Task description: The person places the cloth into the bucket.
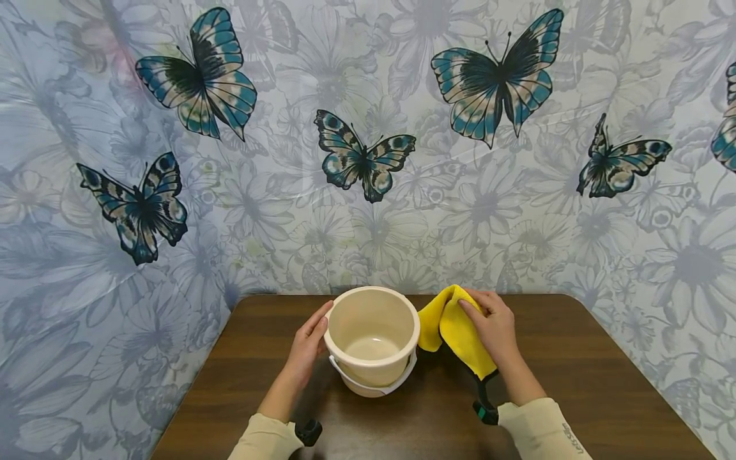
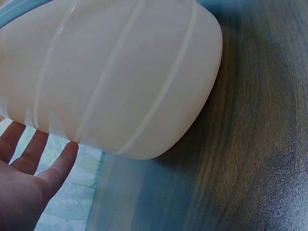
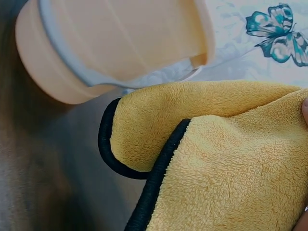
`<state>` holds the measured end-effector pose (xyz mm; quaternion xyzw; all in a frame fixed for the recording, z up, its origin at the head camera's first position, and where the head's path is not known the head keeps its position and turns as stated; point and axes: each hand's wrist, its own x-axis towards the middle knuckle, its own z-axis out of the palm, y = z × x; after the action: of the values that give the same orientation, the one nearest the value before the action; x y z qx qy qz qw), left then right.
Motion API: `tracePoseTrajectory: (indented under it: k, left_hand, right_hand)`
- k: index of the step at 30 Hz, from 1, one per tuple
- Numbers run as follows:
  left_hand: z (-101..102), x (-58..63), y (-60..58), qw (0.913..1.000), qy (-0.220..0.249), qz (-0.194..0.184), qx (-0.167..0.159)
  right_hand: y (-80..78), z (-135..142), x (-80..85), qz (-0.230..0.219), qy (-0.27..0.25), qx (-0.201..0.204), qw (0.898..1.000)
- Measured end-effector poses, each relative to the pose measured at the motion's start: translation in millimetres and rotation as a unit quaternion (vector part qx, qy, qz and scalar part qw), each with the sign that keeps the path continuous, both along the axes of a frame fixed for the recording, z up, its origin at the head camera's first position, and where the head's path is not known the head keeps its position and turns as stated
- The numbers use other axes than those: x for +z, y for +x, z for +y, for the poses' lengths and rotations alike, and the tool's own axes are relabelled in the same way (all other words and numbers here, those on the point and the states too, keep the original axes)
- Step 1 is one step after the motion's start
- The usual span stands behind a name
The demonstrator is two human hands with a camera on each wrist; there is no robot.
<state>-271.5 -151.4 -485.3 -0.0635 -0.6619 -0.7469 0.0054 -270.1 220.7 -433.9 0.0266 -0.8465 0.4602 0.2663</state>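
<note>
A cream plastic bucket (image 1: pixel 372 374) stands on the brown table with its open mouth up and its inside bare. Its pale handle (image 1: pixel 397 383) hangs down across the near side. My left hand (image 1: pixel 307 348) touches the bucket's left side near the rim; in the left wrist view its fairly straight fingers (image 2: pixel 61 166) press fingertips against the ribbed wall. To the right of the bucket, my right hand (image 1: pixel 494 322) pinches a yellow fleecy cloth (image 1: pixel 460 332) between thumb and fingers. The cloth hangs folded, with dark edging (image 3: pixel 161 171) showing in the right wrist view.
The wooden table (image 1: pixel 241 383) reaches back to a wall hanging (image 1: pixel 368 243) printed with flowers and butterflies. Dark wrist straps with small devices (image 1: pixel 485 412) sit at both cream sleeves.
</note>
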Motion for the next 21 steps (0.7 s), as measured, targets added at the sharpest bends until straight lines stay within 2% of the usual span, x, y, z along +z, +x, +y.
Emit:
tracePoseTrajectory:
  k: [9, 21]
  left_hand:
    - [0, -0.2, 0.6, 1.0000, 0.004, 0.002, -0.001]
    - [-1, -0.4, 1.3, 1.0000, -0.002, 0.003, -0.007]
  right_hand:
    - [-1.0, -3, 24.2, 0.018, -0.052, 0.017, 0.998]
    - [-1.6, -12, 49.4, 0.044, -0.072, 0.023, 0.996]
